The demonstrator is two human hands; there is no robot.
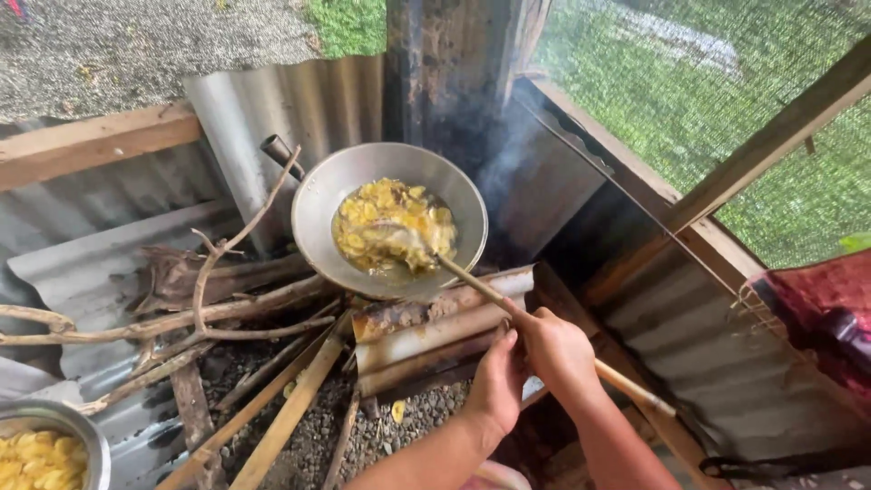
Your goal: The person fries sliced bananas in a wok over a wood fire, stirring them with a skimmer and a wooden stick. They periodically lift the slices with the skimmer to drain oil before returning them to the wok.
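Observation:
A grey metal wok (318, 213) sits on a wood fire, filled with yellow slices frying in oil (395, 227). A long wooden-handled ladle (472, 281) reaches into the slices. My right hand (558, 349) is closed around the handle's middle. My left hand (497, 381) rests just below and beside it, fingers curled against the handle or the corrugated sheet; which one I cannot tell.
Dry branches and split sticks (227, 308) feed under the wok from the left. A metal bowl of yellow slices (41, 449) stands at the bottom left. Corrugated metal sheets (272, 100) and a charred post (449, 63) back the fire. Red cloth (817, 299) hangs at right.

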